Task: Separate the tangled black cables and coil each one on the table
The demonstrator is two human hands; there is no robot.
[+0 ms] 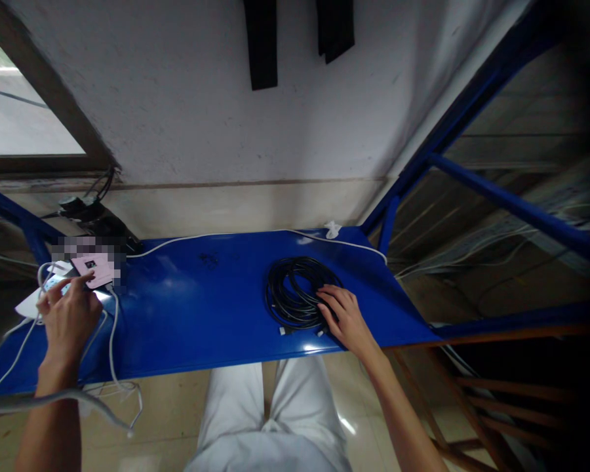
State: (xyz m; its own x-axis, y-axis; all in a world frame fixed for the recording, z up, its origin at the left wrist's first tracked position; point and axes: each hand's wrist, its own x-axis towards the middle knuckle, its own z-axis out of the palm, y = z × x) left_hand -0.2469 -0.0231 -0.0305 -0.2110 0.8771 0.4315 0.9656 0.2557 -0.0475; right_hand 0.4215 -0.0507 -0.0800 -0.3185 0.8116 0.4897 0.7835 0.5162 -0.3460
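Note:
A coil of black cable (pixel 276 294) lies on the right part of the blue tabletop (pixel 196 308), with its connector ends at the near side. Resting over the coil's right edge is my right hand (pixel 347 316), its fingers spread and not wrapped round the cable. At the far left, my left hand (pixel 71 318) is at a phone (pixel 102 267) with a lit pink screen. Its index finger reaches onto the screen and the other fingers are loosely bent. A white cord (pixel 112 328) plugs into the phone's near edge.
A white power strip (pixel 27 307) with cords sits left of the phone. Behind stands a black device (pixel 103 223). One white cable (pixel 216 235) runs along the table's back edge to a crumpled white scrap (pixel 332 229). Blue frame bars (pixel 501 200) rise at right, near a wooden chair (pixel 516 390).

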